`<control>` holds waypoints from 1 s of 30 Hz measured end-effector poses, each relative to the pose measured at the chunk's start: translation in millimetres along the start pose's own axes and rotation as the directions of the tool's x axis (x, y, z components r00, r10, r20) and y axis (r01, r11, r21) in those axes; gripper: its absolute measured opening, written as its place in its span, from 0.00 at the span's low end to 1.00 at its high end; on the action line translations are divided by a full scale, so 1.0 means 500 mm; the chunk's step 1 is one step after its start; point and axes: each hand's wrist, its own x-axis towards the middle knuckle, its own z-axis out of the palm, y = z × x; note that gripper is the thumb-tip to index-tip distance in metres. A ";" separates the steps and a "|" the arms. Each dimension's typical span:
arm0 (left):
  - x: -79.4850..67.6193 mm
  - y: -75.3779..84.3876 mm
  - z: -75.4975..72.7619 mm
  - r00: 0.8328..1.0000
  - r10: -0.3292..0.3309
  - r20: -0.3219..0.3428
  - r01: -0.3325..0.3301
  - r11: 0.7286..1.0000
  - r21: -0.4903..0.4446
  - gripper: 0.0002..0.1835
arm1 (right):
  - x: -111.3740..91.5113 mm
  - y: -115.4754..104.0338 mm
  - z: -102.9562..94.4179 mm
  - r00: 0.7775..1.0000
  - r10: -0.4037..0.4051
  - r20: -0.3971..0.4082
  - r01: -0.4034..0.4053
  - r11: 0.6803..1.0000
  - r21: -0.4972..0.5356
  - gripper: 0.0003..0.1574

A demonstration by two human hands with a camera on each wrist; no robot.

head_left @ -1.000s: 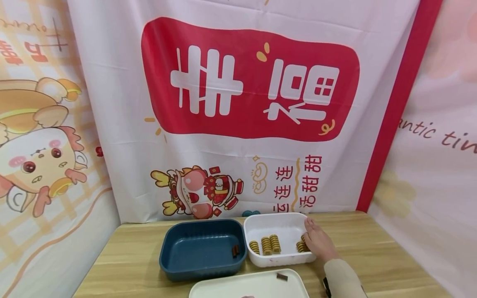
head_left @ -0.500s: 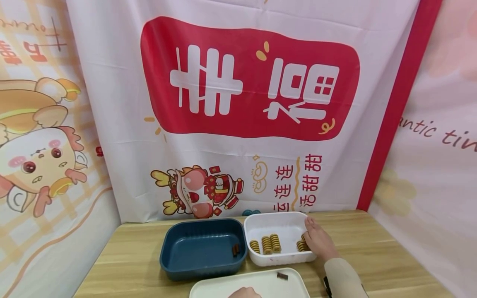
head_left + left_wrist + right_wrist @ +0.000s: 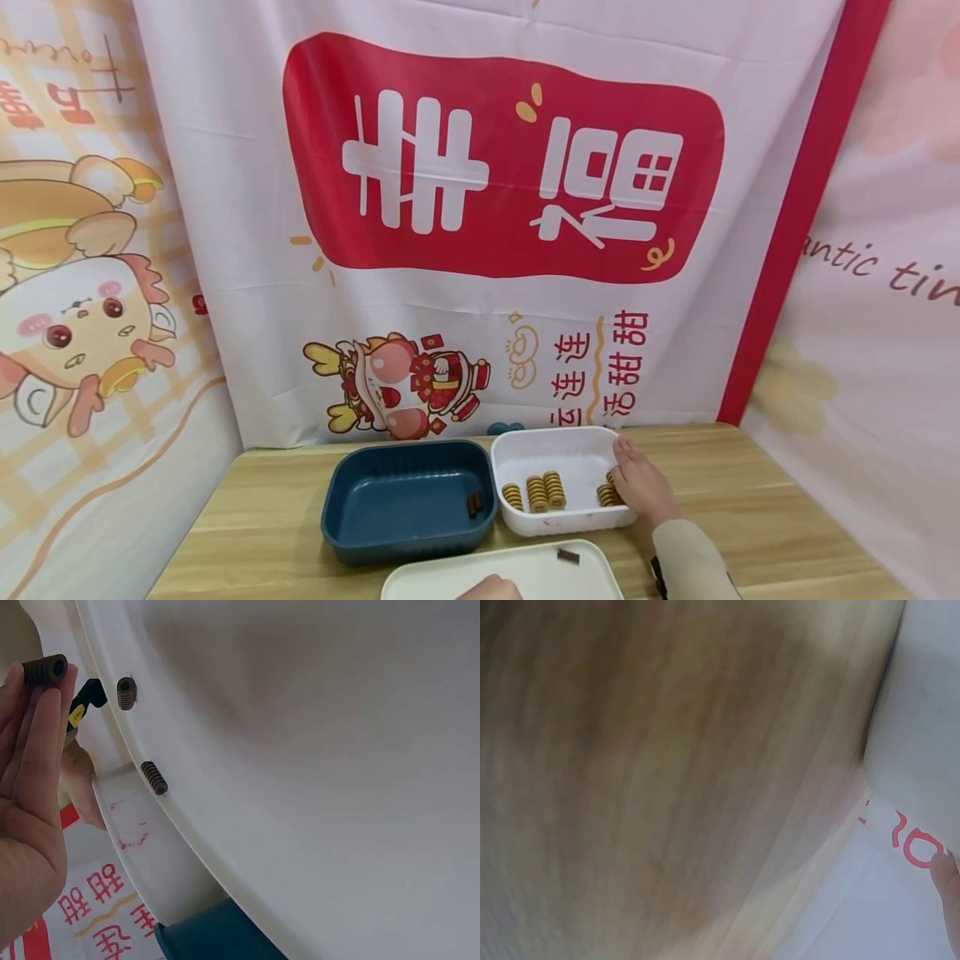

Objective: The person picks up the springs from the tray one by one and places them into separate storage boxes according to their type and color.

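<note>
A small dark coil spring (image 3: 46,670) is pinched in the fingertips of my left hand (image 3: 34,787), above the edge of the cream tray (image 3: 315,795). Two more dark springs, a near one (image 3: 126,694) and a slanted one (image 3: 154,778), lie on that tray. In the head view only part of my left hand (image 3: 491,589) shows at the bottom edge. My right hand (image 3: 647,490) holds the right rim of the white bin (image 3: 566,523). Yellow-and-dark springs (image 3: 545,492) stand inside the bin, some partly hidden by that hand.
Left of the white bin, touching or nearly touching it, stands a dark blue bin (image 3: 390,508) with small brown springs (image 3: 474,502) at its right. The wooden table (image 3: 757,517) meets a printed cloth backdrop (image 3: 247,350) behind.
My left hand has risen into the bottom of the head view over the tray. My right hand and both bins look unmoved.
</note>
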 end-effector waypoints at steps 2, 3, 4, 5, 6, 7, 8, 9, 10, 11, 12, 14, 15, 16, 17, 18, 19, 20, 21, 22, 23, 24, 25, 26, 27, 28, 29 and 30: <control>-0.022 0.041 -0.024 1.000 0.001 -0.009 -0.003 0.981 -0.196 0.24 | -0.001 -0.001 0.000 1.000 -0.004 -0.014 0.004 1.000 0.006 0.29; -0.032 0.062 -0.037 1.000 0.004 -0.014 -0.008 0.956 -0.294 0.25 | -0.001 -0.001 0.000 1.000 -0.006 -0.021 0.006 1.000 0.007 0.29; -0.043 0.082 -0.049 1.000 0.021 -0.013 -0.025 0.930 -0.368 0.26 | -0.002 -0.001 0.000 1.000 -0.006 -0.028 0.007 1.000 0.010 0.29; -0.051 0.101 -0.061 0.999 0.041 -0.009 -0.041 0.905 -0.424 0.25 | -0.002 -0.001 0.000 0.999 -0.009 -0.033 0.009 1.000 0.009 0.29; -0.058 0.114 -0.070 0.998 0.063 -0.009 -0.059 0.877 -0.477 0.24 | -0.002 -0.001 0.001 0.999 -0.012 -0.038 0.012 1.000 0.007 0.29; -0.063 0.124 -0.076 0.997 0.080 -0.010 -0.074 0.860 -0.504 0.22 | -0.002 -0.001 0.001 0.999 -0.014 -0.042 0.014 1.000 0.011 0.29; -0.067 0.132 -0.081 0.996 0.084 -0.019 -0.082 0.856 -0.511 0.20 | -0.003 -0.001 0.001 0.999 -0.017 -0.045 0.017 1.000 0.007 0.29; -0.069 0.137 -0.084 0.997 0.079 -0.022 -0.078 0.848 -0.524 0.19 | -0.003 -0.001 0.001 0.999 -0.020 -0.047 0.020 1.000 0.009 0.29; -0.071 0.140 -0.086 0.997 0.065 -0.028 -0.070 0.843 -0.533 0.17 | -0.003 -0.002 0.001 0.998 -0.022 -0.050 0.023 1.000 0.012 0.28; -0.071 0.143 -0.087 0.998 0.047 -0.029 -0.055 0.836 -0.546 0.16 | -0.003 -0.002 0.002 0.998 -0.024 -0.052 0.024 1.000 0.011 0.28; -0.071 0.145 -0.088 0.999 0.031 -0.033 -0.044 0.832 -0.553 0.15 | -0.003 -0.002 0.002 0.998 -0.024 -0.055 0.025 1.000 0.016 0.28; -0.071 0.145 -0.088 0.999 -0.006 -0.043 -0.020 0.820 -0.572 0.13 | -0.002 -0.002 0.003 0.998 -0.023 -0.056 0.024 1.000 0.017 0.29; -0.071 0.145 -0.088 0.999 -0.017 -0.045 -0.013 0.812 -0.583 0.13 | -0.002 -0.003 0.002 0.998 -0.020 -0.056 0.021 1.000 0.020 0.29; -0.071 0.144 -0.088 0.999 -0.023 -0.046 -0.008 0.811 -0.585 0.13 | -0.001 -0.002 0.003 0.998 -0.017 -0.055 0.019 1.000 0.021 0.29; -0.072 0.143 -0.089 0.999 -0.029 -0.039 0.000 0.806 -0.591 0.13 | -0.001 -0.002 0.003 0.999 -0.013 -0.053 0.014 1.000 0.021 0.29; -0.073 0.142 -0.090 0.999 -0.034 -0.036 0.005 0.803 -0.597 0.12 | -0.001 -0.002 0.003 0.999 -0.012 -0.050 0.013 1.000 0.022 0.29; -0.074 0.142 -0.091 0.999 -0.040 -0.031 0.013 0.798 -0.603 0.12 | -0.001 -0.002 0.003 0.999 -0.008 -0.047 0.009 1.000 0.022 0.29; -0.075 0.141 -0.093 0.998 -0.051 -0.024 0.026 0.789 -0.613 0.12 | -0.001 -0.002 0.003 0.999 -0.007 -0.045 0.008 1.000 0.022 0.29; -0.076 0.140 -0.095 0.998 -0.067 -0.019 0.041 0.782 -0.622 0.12 | -0.001 -0.002 0.003 0.999 -0.005 -0.042 0.006 1.000 0.024 0.29; -0.077 0.140 -0.096 0.996 -0.092 -0.013 0.063 0.771 -0.634 0.11 | -0.001 -0.003 0.002 0.999 -0.006 -0.039 0.007 1.000 0.023 0.29; -0.077 0.141 -0.098 0.993 -0.122 -0.003 0.091 0.752 -0.653 0.11 | -0.001 -0.003 0.002 0.999 -0.007 -0.037 0.007 1.000 0.020 0.29; -0.078 0.141 -0.099 0.989 -0.150 0.002 0.113 0.734 -0.670 0.11 | -0.001 -0.003 0.001 0.999 -0.009 -0.035 0.010 1.000 0.018 0.29; -0.078 0.141 -0.101 0.983 -0.181 0.007 0.137 0.718 -0.682 0.11 | -0.001 -0.004 0.000 0.999 -0.009 -0.035 0.010 1.000 0.019 0.29; -0.078 0.141 -0.102 0.977 -0.212 0.015 0.163 0.701 -0.694 0.11 | -0.001 -0.004 0.000 0.999 -0.012 -0.035 0.012 1.000 0.018 0.29; -0.078 0.141 -0.103 0.972 -0.233 0.021 0.180 0.690 -0.701 0.11 | -0.001 -0.004 -0.001 0.999 -0.010 -0.035 0.011 1.000 0.018 0.29; -0.078 0.142 -0.105 0.968 -0.248 0.029 0.195 0.678 -0.709 0.11 | -0.001 -0.004 -0.001 0.999 -0.010 -0.035 0.010 1.000 0.017 0.29; -0.079 0.143 -0.107 0.965 -0.259 0.037 0.207 0.667 -0.716 0.11 | -0.001 -0.004 -0.001 0.999 -0.007 -0.034 0.008 1.000 0.018 0.29; -0.080 0.144 -0.108 0.964 -0.262 0.036 0.207 0.663 -0.719 0.12 | -0.001 -0.004 -0.001 0.999 -0.007 -0.035 0.008 1.000 0.020 0.29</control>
